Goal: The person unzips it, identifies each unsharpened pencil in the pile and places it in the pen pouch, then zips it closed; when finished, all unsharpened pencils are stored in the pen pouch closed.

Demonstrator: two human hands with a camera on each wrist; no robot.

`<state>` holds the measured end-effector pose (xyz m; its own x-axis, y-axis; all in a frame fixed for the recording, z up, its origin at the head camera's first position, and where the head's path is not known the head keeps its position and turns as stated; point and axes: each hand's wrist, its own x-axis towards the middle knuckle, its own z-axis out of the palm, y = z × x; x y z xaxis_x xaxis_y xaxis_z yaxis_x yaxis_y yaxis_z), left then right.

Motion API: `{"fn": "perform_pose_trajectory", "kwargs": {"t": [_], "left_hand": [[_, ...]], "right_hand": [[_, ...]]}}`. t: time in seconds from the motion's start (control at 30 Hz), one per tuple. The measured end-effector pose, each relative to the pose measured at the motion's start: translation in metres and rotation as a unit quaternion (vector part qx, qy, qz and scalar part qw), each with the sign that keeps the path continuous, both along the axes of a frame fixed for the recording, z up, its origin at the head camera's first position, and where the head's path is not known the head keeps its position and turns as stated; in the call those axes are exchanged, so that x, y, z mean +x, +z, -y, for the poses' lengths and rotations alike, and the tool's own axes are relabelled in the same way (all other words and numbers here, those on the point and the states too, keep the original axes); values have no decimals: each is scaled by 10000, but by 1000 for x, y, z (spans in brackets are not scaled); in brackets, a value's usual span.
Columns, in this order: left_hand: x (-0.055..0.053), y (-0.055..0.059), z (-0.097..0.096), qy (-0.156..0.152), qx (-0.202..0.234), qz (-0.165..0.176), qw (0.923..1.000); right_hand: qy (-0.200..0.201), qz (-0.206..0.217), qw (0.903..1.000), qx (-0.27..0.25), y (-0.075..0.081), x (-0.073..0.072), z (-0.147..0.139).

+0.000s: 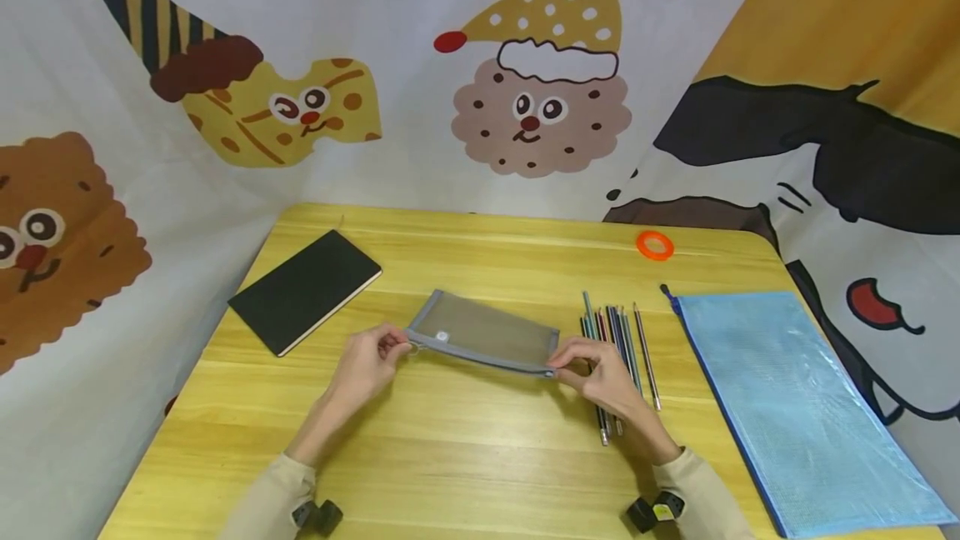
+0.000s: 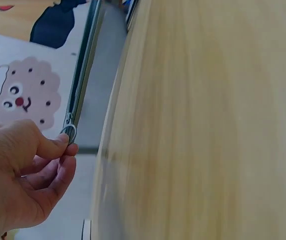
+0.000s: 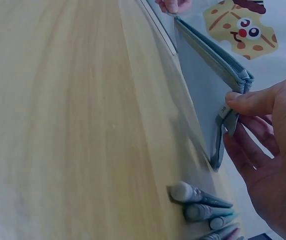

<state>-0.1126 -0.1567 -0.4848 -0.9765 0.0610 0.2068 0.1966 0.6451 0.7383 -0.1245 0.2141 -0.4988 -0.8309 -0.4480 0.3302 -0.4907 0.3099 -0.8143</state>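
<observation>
The fingers of the left hand (image 1: 369, 361) are closed in a small pinch on the left end of the gray pouch (image 1: 483, 330), right by its little zip ring (image 2: 69, 133). The fingers of the right hand (image 1: 600, 373) pinch the pouch's right end, with the thumb on one side and the other fingers bent behind. The pouch is in the middle of the table (image 1: 465, 465), between the black notebook (image 1: 306, 294) on the left and the pencils (image 1: 619, 352) on the right, with its zip edge held up. I can't tell if its bottom touches the wood. It looks thin, light and floppy, so it should bend easily and not break. The two zip ends look firmest, so they seem good spots to hold.
</observation>
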Motion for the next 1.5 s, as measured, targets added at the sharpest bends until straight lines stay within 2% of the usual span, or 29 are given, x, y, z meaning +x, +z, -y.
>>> {"fn": "perform_pose_trajectory", "kwargs": {"t": [0.13,0.43,0.6,0.73,0.83,0.97,1.1,1.27,1.5], "left_hand": [[1,1,9,66,-68,-75,9999],[2,2,22,155,-207,-185,9995],[2,5,25,158,-355,-247,9989],[3,6,25,123,-477,-324,9983],[6,6,26,-86,-610,-448,9971],[12,11,29,-708,-760,-483,9934],[18,16,30,-1184,-892,-477,9878],[20,11,32,-1380,-926,-439,9851],[23,9,32,-1559,-1013,62,9825]], "right_hand": [[-14,-39,9999,153,3,0,-1],[-50,-528,9983,254,5,0,-1],[-128,-812,9961,318,19,0,4],[-228,-725,9964,380,28,0,7],[-281,-540,9970,475,20,-6,4],[-400,-504,9957,670,9,-18,-2],[-524,-495,9929,947,6,-26,-5],[-622,-531,9888,1246,8,-24,-6],[-556,-352,9864,1506,10,-19,-9]]}}
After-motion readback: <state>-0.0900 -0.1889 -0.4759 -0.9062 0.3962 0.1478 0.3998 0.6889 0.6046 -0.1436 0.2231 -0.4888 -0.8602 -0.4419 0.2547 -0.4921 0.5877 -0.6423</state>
